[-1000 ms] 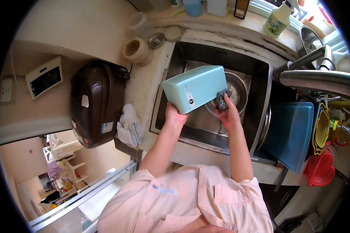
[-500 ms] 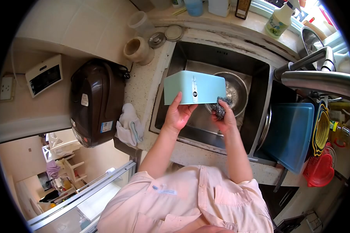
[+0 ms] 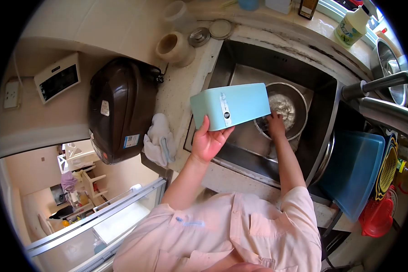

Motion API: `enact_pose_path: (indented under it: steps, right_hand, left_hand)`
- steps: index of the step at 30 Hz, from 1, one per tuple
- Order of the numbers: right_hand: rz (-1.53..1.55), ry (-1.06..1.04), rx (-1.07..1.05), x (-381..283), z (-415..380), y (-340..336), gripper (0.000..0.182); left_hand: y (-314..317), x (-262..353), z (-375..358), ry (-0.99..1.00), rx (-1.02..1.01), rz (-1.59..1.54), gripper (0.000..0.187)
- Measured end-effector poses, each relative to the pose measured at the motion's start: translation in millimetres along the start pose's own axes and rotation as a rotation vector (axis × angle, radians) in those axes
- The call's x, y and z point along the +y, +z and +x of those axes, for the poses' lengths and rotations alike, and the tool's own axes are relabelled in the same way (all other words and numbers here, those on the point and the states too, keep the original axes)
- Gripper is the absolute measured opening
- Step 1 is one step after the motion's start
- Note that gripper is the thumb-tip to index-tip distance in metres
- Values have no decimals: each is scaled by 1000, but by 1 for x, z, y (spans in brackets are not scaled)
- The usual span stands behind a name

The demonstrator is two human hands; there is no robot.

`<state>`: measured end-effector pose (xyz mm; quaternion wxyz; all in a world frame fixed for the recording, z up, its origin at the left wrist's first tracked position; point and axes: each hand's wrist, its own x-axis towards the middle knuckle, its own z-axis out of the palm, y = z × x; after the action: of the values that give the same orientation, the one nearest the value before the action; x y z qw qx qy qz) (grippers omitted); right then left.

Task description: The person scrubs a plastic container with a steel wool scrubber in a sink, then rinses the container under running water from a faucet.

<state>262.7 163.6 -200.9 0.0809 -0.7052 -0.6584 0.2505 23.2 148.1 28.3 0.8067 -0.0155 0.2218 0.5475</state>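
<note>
My left hand (image 3: 208, 141) grips the lower edge of a light blue plastic box (image 3: 245, 102), thumb on its outer face, holding it tilted over the sink (image 3: 231, 152). A white label strip runs down the box near its left corner. Below the box's right end, a round metal bowl (image 3: 299, 97) stands in the sink with water in it. My right hand (image 3: 275, 126) is down inside the bowl's near left side, fingers bent. A dark scouring pad (image 3: 261, 122) shows partly at its fingertips; the box and fingers hide the rest.
A faucet (image 3: 381, 86) reaches in from the right. Beside the sink stand a blue plastic board (image 3: 351, 167), a yellow strainer (image 3: 385, 167) and a red basket (image 3: 377, 217). On the left are a brown appliance (image 3: 122, 109), a white cloth (image 3: 159, 140) and a beige jar (image 3: 174, 47).
My right hand has moved from the box's lower edge down into the bowl with the scouring pad. My left hand still holds the box, now tilted slightly more. The view has shifted.
</note>
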Motion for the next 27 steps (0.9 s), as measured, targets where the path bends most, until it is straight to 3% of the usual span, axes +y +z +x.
enact_pose_path:
  steps: [2,4,6,8,9,10,11,12,14,17,20,23,27]
  right_hand:
    - [349,375,37,1,14,-9,29]
    - [670,280,298,6,20,-15,28]
    - [1137,153,375,-75,-29,-127,24]
    - [1412,91,261,-111,-58,-171,21]
    - [1447,78,69,-120,-71,-187,21]
    - [1476,63,-123,-127,-79,-197,21]
    - [1257,-210,-9,-134,-81,-200,21]
    - [1107,-304,60,-140,-82,-200,19]
    - [874,-349,154,-148,-86,-194,17]
    - [830,-273,265,-148,-88,-192,14]
    - [746,-334,256,-144,-91,-191,12]
    - [837,-392,217,-155,-97,-197,9]
    - [805,-362,336,-148,-90,-188,9]
  left_hand:
    - [-7,0,-1,6,12,3,45]
    - [-12,-1,-3,-7,-5,-26,44]
    - [-5,-4,-5,1,14,43,42]
    - [-1,-8,-9,-6,27,72,41]
    - [0,-9,-10,-17,27,73,41]
    - [1,-11,-11,-27,25,77,41]
    - [4,-13,-12,-32,27,96,41]
    - [7,-16,-15,-37,29,115,41]
    - [11,-19,-18,-42,34,139,41]
    - [14,-19,-20,-35,31,152,41]
    - [19,-20,-21,-36,37,153,42]
    - [21,-22,-21,-44,57,138,42]
    - [21,-22,-16,-62,47,109,42]
